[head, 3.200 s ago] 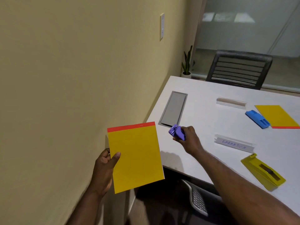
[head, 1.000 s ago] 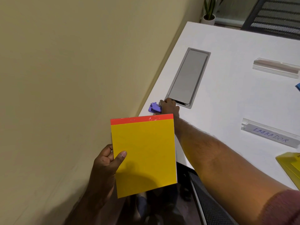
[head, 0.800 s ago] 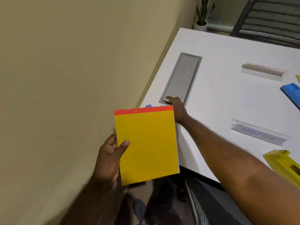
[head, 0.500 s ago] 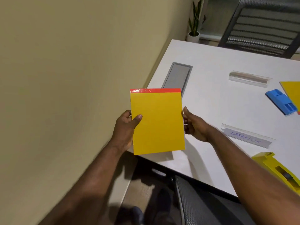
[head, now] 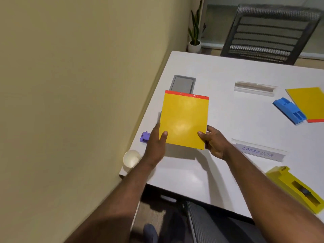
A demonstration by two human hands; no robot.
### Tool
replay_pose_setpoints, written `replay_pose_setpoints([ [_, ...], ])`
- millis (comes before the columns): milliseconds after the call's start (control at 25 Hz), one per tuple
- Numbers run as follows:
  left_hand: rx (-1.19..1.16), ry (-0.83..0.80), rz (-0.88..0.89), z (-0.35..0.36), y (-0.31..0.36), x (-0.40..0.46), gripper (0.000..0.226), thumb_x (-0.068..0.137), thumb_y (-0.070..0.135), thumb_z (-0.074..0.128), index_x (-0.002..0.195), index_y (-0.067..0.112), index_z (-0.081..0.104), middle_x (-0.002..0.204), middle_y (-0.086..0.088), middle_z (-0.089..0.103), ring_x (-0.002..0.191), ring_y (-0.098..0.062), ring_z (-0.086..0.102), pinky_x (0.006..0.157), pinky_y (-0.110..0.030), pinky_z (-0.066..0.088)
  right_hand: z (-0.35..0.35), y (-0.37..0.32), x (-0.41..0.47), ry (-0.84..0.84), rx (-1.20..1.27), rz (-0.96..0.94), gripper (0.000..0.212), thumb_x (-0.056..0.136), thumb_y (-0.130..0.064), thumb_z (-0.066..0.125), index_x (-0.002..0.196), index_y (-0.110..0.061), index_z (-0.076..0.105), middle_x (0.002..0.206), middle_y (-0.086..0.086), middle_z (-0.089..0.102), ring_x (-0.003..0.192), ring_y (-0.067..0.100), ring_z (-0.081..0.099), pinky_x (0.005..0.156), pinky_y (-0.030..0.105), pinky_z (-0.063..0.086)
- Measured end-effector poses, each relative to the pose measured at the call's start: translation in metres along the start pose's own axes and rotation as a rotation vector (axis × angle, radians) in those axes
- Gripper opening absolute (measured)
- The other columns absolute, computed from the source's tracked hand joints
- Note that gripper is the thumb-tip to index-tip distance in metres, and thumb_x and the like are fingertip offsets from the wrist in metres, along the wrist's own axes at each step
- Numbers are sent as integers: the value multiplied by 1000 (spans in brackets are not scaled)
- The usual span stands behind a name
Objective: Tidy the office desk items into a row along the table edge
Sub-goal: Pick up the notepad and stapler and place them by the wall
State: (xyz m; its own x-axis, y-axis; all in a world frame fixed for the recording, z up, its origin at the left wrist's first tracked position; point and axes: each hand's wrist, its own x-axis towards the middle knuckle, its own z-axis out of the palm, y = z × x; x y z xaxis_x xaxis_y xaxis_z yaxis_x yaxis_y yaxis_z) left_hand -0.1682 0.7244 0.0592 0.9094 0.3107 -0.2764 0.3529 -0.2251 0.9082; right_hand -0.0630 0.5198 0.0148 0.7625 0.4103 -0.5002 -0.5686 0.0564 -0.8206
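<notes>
Head view, sole view. Step in hand, by judgement: placing the yellow pad into the row along the wall-side edge of the white table. Left hand is closed on the pad's lower left corner, thumb on the face; right hand is closed on its lower right corner. The pad hangs just above the tabletop between the two hands, casting a shadow below. Pad: yellow glossy cover, red strip along the far edge, rectangular, flat, apparently stiff. Just beyond the left hand's outer side, at the table edge, sits a small purple item; nearer the person, a paper cup. Beyond the right hand: labelled clear nameplate, yellow tape dispenser, blue item, second yellow pad, second clear nameplate. Next move likely calls for lowering the pad flat beside the purple item, squared to the edge.
</notes>
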Motion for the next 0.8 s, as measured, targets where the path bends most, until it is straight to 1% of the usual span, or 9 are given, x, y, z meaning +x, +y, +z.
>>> replay_pose_setpoints([
  [40,126,-22,36,5,-16,-8,58,102,27,40,152,16,14,159,-1,17,146,-16,17,111,-18,14,2,1,10,31,-2,8,42,93,-8,55,135,-11,50,125,11,63,100,25,66,69,33,58],
  [120,318,-64,49,10,-45,-18,70,99,32,45,152,20,1,162,2,-1,148,-14,7,115,-22,11,5,4,32,81,-4,24,40,96,-6,52,135,-9,48,127,14,61,99,28,65,69,35,57],
  [160,414,-93,47,12,-58,-20,77,97,35,48,152,22,-4,162,4,-7,148,-13,4,117,-27,11,7,5,43,110,-9,32,40,95,-6,52,135,-9,48,128,15,60,102,31,64,77,43,57],
  [240,633,-179,38,14,-78,-19,85,95,40,52,152,25,-10,161,5,-15,148,-15,-1,118,-33,11,11,6,62,162,-32,46,39,94,-5,55,133,-9,50,128,20,60,106,37,62,93,59,48],
  [280,726,-226,28,15,-86,-19,86,94,42,51,151,26,-11,160,4,-17,148,-17,-4,118,-36,9,13,6,70,187,-48,51,38,94,-5,55,131,-9,51,127,21,60,107,41,61,95,63,45],
  [320,795,-268,10,16,-93,-18,86,94,43,51,151,26,-11,160,3,-19,148,-20,-7,118,-38,7,15,7,79,206,-61,54,37,94,-5,55,131,-10,52,127,22,60,107,43,60,95,63,45],
  [480,978,-371,-29,21,-113,-15,81,95,45,48,152,27,-6,160,-3,-19,148,-27,-13,118,-47,2,29,10,107,233,-86,53,38,95,-8,56,132,-7,51,117,16,64,95,32,63,89,51,52],
  [680,1040,-397,-12,21,-130,-12,85,93,48,49,151,31,-11,149,5,-33,146,-27,-19,117,-50,-1,48,16,139,236,-133,89,32,93,-13,59,125,-6,55,110,17,66,91,29,63,88,47,54],
  [800,1051,-403,-23,22,-133,-10,87,92,50,51,150,33,-13,149,6,-34,146,-26,-20,117,-51,-1,64,18,148,219,-151,111,25,95,-13,56,119,-5,55,97,12,63,77,22,60,65,34,52],
])
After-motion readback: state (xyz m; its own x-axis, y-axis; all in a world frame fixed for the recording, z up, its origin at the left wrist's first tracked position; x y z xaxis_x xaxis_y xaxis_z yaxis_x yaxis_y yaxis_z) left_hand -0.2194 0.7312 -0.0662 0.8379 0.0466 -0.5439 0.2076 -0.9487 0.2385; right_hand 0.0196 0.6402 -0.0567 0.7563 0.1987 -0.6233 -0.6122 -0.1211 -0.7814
